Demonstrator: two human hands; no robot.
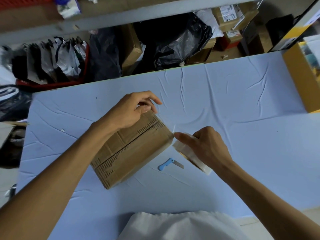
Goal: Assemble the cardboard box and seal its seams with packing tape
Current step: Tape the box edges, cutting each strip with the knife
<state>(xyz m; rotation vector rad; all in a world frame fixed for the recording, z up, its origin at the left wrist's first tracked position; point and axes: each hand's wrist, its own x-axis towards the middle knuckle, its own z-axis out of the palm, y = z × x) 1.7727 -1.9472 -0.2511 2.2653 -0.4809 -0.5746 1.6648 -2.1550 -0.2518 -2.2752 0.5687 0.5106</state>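
Two hands work over the cardboard box (pixel 131 149), which lies flaps-closed at mid-table. Nearest, the right hand (pixel 206 146) wraps its fingers around the tape roll (pixel 192 157) at the box's right corner. Beyond it, the left hand (pixel 131 110) pinches the free end of the clear tape (pixel 166 122) at the far edge. Tape likely behaves thin, limp and self-sticking: keep it taut. Box judged light and stiff; steady it by its edges

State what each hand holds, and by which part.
Right hand grips the tape roll around its rim. Left hand pinches the clear tape's free end at the cardboard box far edge.
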